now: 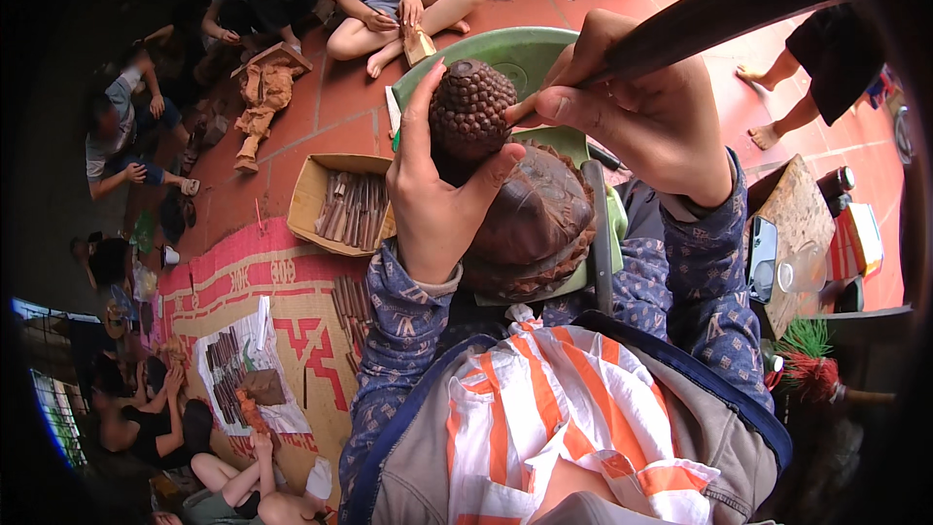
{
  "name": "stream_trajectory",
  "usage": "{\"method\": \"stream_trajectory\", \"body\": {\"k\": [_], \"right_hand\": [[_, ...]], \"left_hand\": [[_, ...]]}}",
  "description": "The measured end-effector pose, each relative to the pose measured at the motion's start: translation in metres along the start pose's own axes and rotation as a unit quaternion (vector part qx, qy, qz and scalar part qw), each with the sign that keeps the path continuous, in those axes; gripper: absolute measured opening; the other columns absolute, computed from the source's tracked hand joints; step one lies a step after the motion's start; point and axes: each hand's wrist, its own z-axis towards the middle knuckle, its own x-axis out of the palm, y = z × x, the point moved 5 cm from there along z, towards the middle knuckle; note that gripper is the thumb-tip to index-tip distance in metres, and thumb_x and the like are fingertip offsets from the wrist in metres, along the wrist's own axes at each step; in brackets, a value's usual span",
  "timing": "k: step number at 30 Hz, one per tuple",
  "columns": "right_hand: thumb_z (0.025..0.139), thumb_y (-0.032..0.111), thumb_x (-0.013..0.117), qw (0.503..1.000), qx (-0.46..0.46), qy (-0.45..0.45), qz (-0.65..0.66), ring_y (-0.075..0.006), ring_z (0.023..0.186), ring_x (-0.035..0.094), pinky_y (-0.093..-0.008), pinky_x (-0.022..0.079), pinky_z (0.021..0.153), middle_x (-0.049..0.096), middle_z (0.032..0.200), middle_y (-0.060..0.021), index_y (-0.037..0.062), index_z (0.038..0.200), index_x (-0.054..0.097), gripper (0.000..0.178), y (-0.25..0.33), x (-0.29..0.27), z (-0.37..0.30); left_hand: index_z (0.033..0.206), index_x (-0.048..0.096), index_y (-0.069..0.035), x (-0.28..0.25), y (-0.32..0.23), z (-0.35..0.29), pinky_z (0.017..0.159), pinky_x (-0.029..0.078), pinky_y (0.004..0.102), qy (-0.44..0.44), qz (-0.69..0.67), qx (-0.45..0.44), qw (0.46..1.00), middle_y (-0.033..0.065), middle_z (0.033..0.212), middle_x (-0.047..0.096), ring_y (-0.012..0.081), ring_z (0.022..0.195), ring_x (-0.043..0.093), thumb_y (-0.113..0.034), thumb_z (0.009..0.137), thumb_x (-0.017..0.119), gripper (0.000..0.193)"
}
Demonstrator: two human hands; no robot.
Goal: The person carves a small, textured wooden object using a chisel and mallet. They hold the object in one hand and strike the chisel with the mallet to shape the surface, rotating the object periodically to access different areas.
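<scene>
A dark brown carved figure (530,219) rests in front of me over my lap, its knobby, bead-covered top (472,109) pointing away. My left hand (437,190) curves around that top, index finger along the left side and thumb at the lower right. In the fingers of my right hand (637,112) is a long, dark-handled tool (734,5), pinched near its narrow end. Its tip meets the right side of the knobs; the exact shape of the tip is too small to tell. Behind the figure stands a green basin (535,49).
Left of the figure, a cardboard box (309,196) holds several carving tools. More tools lie on a patterned mat (326,331) and a white sheet (279,413). A board (792,224) with a phone and clear cup stands right. Several people sit around; a reddish-brown sculpture (262,102) lies far left.
</scene>
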Motion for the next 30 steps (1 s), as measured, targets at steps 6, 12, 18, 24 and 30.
{"method": "stream_trajectory", "body": {"k": [6, 12, 18, 24, 30], "right_hand": [[0.095, 0.005, 0.056, 0.98, 0.08, -0.149, 0.109, -0.0316, 0.088, 0.07, -0.039, 0.061, 0.076, 0.067, 0.088, -0.0182, -0.0036, 0.09, 0.051, 0.011, -0.017, -0.003, -0.009], [0.094, 0.005, 0.057, 0.965, 0.055, -0.189, 0.172, -0.0297, 0.088, 0.07, -0.0377, 0.061, 0.076, 0.067, 0.088, -0.0182, -0.0034, 0.088, 0.051, 0.011, -0.027, 0.003, -0.012], [0.094, 0.004, 0.057, 0.987, 0.001, -0.13, 0.09, -0.0302, 0.088, 0.07, -0.0383, 0.061, 0.076, 0.067, 0.088, -0.0206, -0.0035, 0.089, 0.05, 0.012, -0.025, 0.002, -0.007], [0.094, 0.003, 0.057, 0.993, -0.037, -0.089, 0.073, -0.0314, 0.089, 0.07, -0.0398, 0.061, 0.076, 0.067, 0.09, -0.0254, -0.0027, 0.087, 0.047, 0.013, -0.023, -0.001, -0.003], [0.093, 0.003, 0.058, 0.99, 0.0, -0.101, 0.098, -0.0304, 0.089, 0.07, -0.0378, 0.061, 0.077, 0.067, 0.091, -0.0254, -0.0029, 0.088, 0.049, 0.012, -0.022, 0.0, -0.002]], "left_hand": [[0.137, 0.042, 0.0, -0.001, -0.007, 0.002, 0.088, 0.051, 0.0371, -0.015, 0.008, 0.022, 1.0, 0.0208, 0.119, 0.06, 0.0301, 0.106, 0.063, -0.031, 0.075, 0.082, 0.08], [0.138, 0.041, 0.0, 0.0, -0.008, 0.001, 0.09, 0.05, 0.037, -0.009, 0.008, 0.019, 1.0, 0.0208, 0.12, 0.06, 0.0297, 0.107, 0.063, -0.027, 0.074, 0.083, 0.081], [0.138, 0.04, -0.001, -0.002, -0.008, 0.001, 0.09, 0.05, 0.0368, -0.011, 0.018, 0.028, 0.999, 0.0199, 0.121, 0.059, 0.0294, 0.107, 0.062, -0.025, 0.074, 0.083, 0.081], [0.138, 0.04, -0.001, -0.001, -0.005, 0.0, 0.09, 0.05, 0.0368, -0.009, 0.004, 0.013, 1.0, 0.0203, 0.121, 0.059, 0.0297, 0.108, 0.062, -0.026, 0.074, 0.083, 0.081], [0.138, 0.04, -0.001, -0.001, -0.01, 0.002, 0.09, 0.05, 0.0371, -0.009, 0.023, 0.029, 0.999, 0.0209, 0.121, 0.059, 0.0305, 0.108, 0.062, -0.028, 0.075, 0.082, 0.08]]}}
